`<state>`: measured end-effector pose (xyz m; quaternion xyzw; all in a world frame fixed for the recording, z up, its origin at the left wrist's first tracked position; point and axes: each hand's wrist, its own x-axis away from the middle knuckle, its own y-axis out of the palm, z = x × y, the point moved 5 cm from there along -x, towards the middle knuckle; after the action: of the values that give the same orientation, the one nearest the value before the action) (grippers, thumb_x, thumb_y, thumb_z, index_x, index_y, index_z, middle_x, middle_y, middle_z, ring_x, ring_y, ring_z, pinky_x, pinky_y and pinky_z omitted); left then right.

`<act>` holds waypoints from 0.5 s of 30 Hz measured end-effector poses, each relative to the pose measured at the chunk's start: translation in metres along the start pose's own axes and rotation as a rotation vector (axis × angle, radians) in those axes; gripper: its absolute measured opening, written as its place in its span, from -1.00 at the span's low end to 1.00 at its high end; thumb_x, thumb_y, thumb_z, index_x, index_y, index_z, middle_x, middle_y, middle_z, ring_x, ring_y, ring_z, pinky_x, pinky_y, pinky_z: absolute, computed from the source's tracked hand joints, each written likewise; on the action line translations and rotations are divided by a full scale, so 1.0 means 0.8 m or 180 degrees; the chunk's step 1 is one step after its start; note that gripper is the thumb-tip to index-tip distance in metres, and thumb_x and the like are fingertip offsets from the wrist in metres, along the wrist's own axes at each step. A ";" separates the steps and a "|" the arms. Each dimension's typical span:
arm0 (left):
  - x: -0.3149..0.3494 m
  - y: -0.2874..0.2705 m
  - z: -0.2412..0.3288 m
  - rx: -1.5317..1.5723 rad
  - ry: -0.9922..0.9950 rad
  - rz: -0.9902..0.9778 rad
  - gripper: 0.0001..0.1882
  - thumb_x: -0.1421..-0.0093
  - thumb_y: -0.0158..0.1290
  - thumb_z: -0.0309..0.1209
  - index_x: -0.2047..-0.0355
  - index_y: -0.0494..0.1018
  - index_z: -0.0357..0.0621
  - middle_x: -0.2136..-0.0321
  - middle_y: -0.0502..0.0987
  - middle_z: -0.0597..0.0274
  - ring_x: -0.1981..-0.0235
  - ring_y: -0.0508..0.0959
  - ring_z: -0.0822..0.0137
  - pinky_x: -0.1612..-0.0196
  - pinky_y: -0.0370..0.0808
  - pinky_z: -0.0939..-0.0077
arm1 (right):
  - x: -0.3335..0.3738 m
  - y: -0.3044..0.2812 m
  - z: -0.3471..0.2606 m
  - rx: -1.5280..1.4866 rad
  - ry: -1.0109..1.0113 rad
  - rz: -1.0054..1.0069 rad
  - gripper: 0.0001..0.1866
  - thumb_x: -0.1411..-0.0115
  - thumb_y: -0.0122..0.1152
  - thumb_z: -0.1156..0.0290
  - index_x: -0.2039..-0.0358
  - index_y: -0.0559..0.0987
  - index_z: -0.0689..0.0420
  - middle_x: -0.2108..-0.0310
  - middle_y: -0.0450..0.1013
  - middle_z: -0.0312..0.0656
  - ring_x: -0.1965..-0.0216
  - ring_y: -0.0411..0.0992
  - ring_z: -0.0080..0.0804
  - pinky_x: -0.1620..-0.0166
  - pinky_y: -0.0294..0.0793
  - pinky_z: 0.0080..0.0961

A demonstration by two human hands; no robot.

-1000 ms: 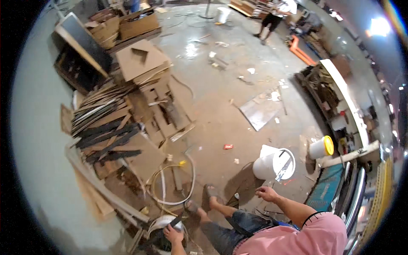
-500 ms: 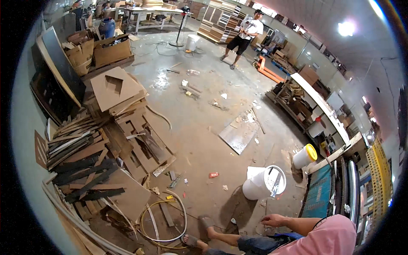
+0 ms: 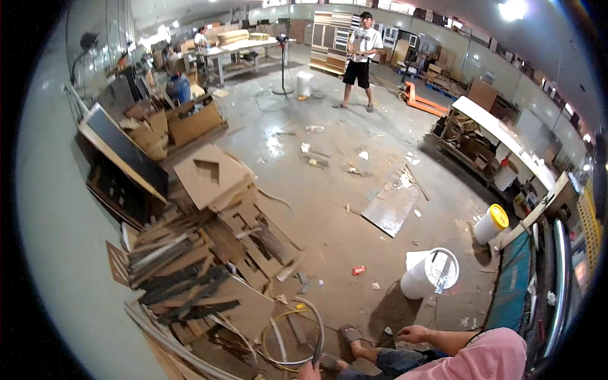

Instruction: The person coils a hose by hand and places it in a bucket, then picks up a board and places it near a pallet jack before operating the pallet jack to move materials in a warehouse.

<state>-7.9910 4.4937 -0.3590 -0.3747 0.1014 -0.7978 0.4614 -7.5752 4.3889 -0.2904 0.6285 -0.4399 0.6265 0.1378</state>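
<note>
My left hand [image 3: 309, 372] shows at the lower edge, closed around a dark, narrow, blade-like strip [image 3: 318, 351] that points upward. The kind of thing it is cannot be made out. Out in front of my pink sleeve, my right hand [image 3: 415, 334] hangs with loosely bent fingers and nothing visible in it. Beyond that hand stands a white bucket [image 3: 420, 282], with a long flat tool [image 3: 441, 282] resting across its mouth. A yellow hose [image 3: 272, 362] and a pale hose [image 3: 322, 323] loop on the floor near my left hand.
Wood offcuts [image 3: 183, 278] and cut boards [image 3: 212, 177] pile up on the left. A lidded bucket [image 3: 491, 225] and a rack [image 3: 500, 139] stand at right. A flat board [image 3: 391, 212] lies mid-floor. Farther back are a person [image 3: 364, 50] and an orange pallet jack [image 3: 421, 102].
My view has turned left and up, so the scene sits farther right and lower. My left hand with the dark strip has come in at the lower edge. My right hand stays similarly posed.
</note>
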 end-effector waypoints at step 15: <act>-0.135 -0.113 0.414 0.4732 -0.0320 0.0729 -0.50 -0.36 -0.19 0.07 0.09 0.36 -0.14 0.22 0.52 0.13 0.20 0.54 0.15 0.05 0.44 0.18 | 0.122 -0.263 -0.137 -0.0997 -0.1758 0.1838 -0.46 -0.23 0.05 -0.08 0.02 0.54 0.11 0.12 0.52 0.08 0.05 0.46 0.05 -0.04 0.42 -0.19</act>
<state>-7.7900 4.6920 -0.1364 0.0123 -0.4465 -0.5850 0.6769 -7.5125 4.5525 -0.1029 0.5952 -0.7080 0.3731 -0.0724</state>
